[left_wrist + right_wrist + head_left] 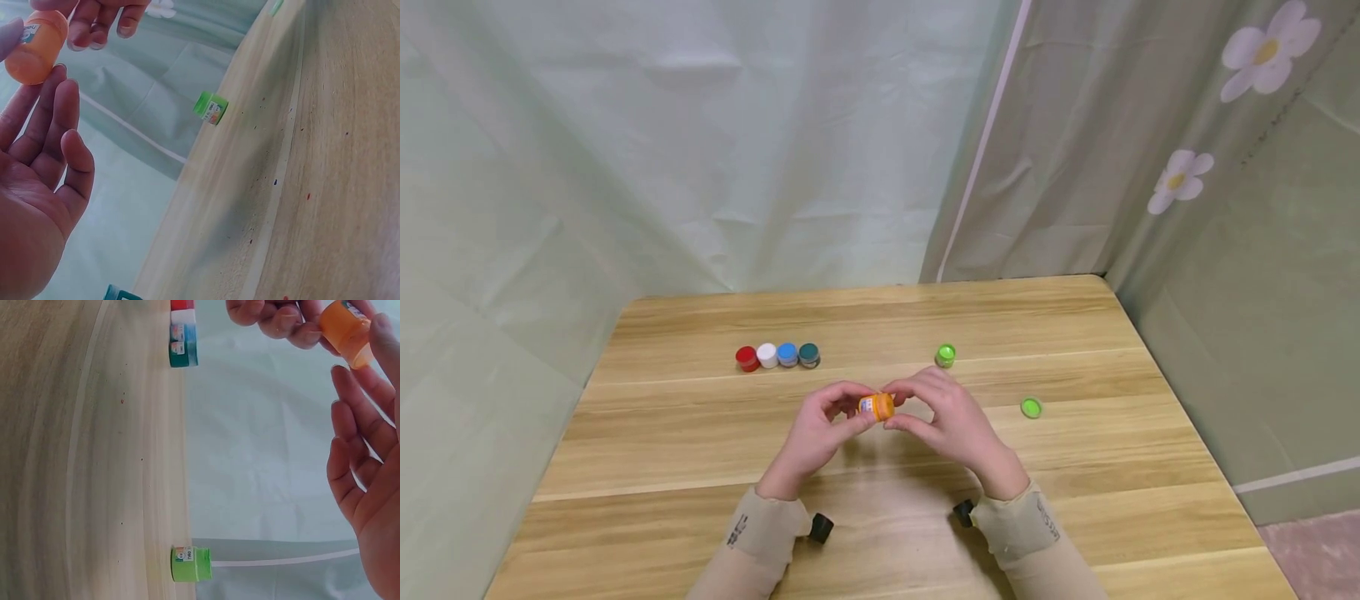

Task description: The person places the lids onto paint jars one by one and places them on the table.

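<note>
A small orange paint jar (876, 407) with a white and blue label is held tilted above the table between both hands. My left hand (815, 432) grips its labelled body between thumb and fingers. At the opposite, lid end, my right hand (951, 419) has its thumb and forefinger around the rim, pinching it. The right wrist view shows the same orange jar (347, 331) with the right thumb against its side. Beyond the hands stands a green paint jar (945, 356), its top uncovered. A loose green lid (1032, 407) lies on the table to the right.
At the back left of the wooden table (685, 442), a row holds a red jar (747, 359), a white jar (767, 355), a blue jar (787, 354) and a dark teal jar (809, 355). Pale curtains (775, 167) hang behind the table's back edge.
</note>
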`<move>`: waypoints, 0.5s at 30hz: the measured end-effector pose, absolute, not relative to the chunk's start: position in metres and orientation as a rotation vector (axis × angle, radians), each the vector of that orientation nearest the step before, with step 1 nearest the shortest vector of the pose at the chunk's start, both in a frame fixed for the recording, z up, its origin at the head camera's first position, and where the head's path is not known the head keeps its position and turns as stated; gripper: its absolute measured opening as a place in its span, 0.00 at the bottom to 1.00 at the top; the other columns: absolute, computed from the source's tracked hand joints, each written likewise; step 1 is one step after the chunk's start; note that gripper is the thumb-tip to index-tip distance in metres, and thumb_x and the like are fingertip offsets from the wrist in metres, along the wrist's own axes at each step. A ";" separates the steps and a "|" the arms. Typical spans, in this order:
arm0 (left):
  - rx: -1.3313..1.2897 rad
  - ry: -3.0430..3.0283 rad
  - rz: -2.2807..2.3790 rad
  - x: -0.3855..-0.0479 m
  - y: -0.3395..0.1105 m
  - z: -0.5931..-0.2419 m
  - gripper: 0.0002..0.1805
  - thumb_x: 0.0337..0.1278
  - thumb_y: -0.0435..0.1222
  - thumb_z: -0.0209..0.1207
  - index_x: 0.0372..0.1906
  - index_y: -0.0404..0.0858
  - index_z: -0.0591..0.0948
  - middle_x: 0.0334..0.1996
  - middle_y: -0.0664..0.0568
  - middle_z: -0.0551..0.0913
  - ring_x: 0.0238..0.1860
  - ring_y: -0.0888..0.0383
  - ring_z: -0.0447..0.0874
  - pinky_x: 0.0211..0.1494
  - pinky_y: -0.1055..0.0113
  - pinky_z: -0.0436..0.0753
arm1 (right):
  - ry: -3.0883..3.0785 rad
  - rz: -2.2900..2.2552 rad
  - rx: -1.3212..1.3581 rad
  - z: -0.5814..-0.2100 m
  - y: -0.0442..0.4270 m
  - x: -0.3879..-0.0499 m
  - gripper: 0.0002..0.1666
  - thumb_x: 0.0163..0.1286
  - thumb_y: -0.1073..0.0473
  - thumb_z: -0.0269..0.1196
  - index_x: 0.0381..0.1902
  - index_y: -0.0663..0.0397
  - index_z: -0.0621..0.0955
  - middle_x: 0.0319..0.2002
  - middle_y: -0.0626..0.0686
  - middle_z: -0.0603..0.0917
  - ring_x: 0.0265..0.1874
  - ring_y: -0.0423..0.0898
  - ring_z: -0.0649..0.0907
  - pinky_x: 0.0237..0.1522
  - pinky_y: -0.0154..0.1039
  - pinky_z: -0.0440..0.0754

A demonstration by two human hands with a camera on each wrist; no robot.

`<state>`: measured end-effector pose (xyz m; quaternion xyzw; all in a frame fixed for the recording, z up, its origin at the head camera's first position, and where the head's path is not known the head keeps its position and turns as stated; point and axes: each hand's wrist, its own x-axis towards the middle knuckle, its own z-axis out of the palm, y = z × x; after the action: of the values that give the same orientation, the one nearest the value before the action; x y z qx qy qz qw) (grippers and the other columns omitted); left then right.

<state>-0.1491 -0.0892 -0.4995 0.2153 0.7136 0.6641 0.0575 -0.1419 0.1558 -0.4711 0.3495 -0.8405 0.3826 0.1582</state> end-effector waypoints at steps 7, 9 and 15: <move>0.638 2.159 1.996 -0.149 -0.088 -0.498 0.12 0.69 0.33 0.70 0.54 0.40 0.88 0.50 0.50 0.89 0.46 0.51 0.83 0.51 0.60 0.81 | -2.488 1.090 0.923 -0.472 0.155 -0.141 0.19 0.64 0.49 0.79 0.49 0.47 0.88 0.40 0.40 0.88 0.44 0.40 0.82 0.47 0.41 0.82; 0.638 2.155 1.996 -0.148 -0.088 -0.498 0.12 0.69 0.33 0.69 0.55 0.40 0.88 0.51 0.50 0.89 0.46 0.50 0.84 0.51 0.60 0.81 | -2.491 1.089 0.918 -0.472 0.154 -0.141 0.18 0.64 0.49 0.79 0.48 0.46 0.87 0.40 0.40 0.88 0.44 0.40 0.82 0.46 0.41 0.82; 0.642 2.143 1.991 -0.149 -0.088 -0.500 0.12 0.70 0.34 0.69 0.55 0.41 0.88 0.50 0.50 0.89 0.47 0.49 0.83 0.51 0.61 0.81 | -2.482 1.085 0.928 -0.473 0.154 -0.141 0.17 0.66 0.47 0.78 0.48 0.46 0.87 0.40 0.40 0.88 0.44 0.39 0.82 0.47 0.41 0.83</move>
<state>-0.1491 -0.0878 -0.4998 0.2138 0.7136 0.6631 0.0733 -0.1411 0.1543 -0.4728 0.3209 -0.8584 0.3753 0.1388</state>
